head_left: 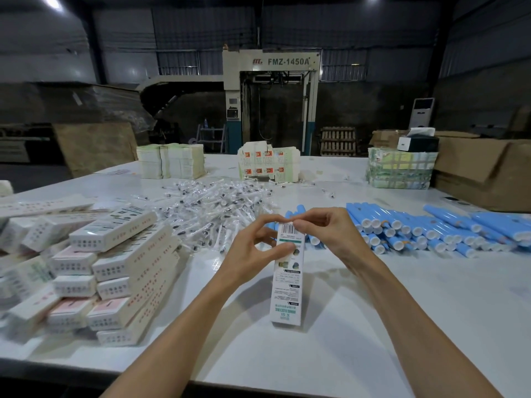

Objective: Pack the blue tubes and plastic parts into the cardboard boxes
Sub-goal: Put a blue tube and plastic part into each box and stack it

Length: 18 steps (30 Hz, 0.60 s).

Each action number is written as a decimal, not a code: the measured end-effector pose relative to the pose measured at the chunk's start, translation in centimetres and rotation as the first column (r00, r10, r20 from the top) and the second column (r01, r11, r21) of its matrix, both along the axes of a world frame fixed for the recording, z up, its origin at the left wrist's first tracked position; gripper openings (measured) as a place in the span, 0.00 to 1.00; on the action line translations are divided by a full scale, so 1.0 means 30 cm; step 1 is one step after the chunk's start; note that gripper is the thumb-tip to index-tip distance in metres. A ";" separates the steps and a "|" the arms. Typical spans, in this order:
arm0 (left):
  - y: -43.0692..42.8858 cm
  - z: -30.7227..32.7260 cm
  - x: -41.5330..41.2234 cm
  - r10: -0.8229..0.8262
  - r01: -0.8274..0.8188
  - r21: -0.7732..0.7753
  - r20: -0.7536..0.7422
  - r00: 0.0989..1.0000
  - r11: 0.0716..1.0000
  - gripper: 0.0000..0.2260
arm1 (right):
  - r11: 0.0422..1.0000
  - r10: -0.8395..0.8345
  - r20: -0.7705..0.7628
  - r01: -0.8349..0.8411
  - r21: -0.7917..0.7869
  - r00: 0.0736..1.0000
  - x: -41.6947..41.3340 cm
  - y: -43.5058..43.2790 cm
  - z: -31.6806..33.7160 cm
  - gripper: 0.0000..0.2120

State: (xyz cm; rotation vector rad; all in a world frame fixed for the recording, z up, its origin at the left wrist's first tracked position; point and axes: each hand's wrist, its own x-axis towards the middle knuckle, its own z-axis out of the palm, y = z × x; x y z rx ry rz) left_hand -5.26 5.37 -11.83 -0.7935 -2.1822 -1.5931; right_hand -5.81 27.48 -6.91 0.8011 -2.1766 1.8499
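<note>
- White table [373, 311]: carries all items observed.
- Closed cardboard boxes [115, 268]: stacked several layers high along the left edge.
- Blue tubes [431, 231]: lying in rows, white caps toward the near edge, on the right side of the surface.
- Plastic parts [212, 208]: loose heap at mid-surface, toward the far edge.
- Open box [287, 282]: held upright near the centre, its lower end close to the surface; contact not confirmed.
- Left hand [247, 254]: thumb pressed on the box's printed face, fingers curled round its upper part.
- Right hand [330, 234]: fingertips pinching the box's top end, beside the barcode.
</note>
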 end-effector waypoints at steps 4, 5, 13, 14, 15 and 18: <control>0.003 0.008 0.005 -0.008 0.006 0.078 0.028 1.000 0.997 0.23 | 0.996 -0.072 -0.018 0.071 -0.054 0.997 0.002 -0.037 -0.027 0.05; 0.003 0.012 0.007 -0.014 0.010 0.105 0.037 0.999 0.994 0.23 | 0.991 -0.103 -0.029 0.100 -0.091 0.994 0.001 -0.046 -0.031 0.05; 0.005 0.008 0.016 -0.003 -0.001 0.109 0.034 0.999 0.994 0.21 | 0.990 -0.125 -0.094 0.117 -0.084 0.988 -0.010 -0.050 -0.047 0.02; 0.008 0.007 0.015 0.003 -0.006 0.102 0.031 1.000 0.995 0.20 | 0.989 -0.133 -0.094 0.125 -0.084 0.987 -0.014 -0.048 -0.048 0.02; 0.010 0.006 0.014 0.004 -0.007 0.097 0.027 1.000 0.995 0.20 | 0.987 -0.143 -0.095 0.135 -0.086 0.985 -0.017 -0.048 -0.050 0.03; 0.016 0.001 0.012 -0.002 -0.002 0.107 0.034 0.999 0.994 0.19 | 0.982 -0.166 -0.064 0.159 -0.106 0.984 -0.025 -0.057 -0.070 0.03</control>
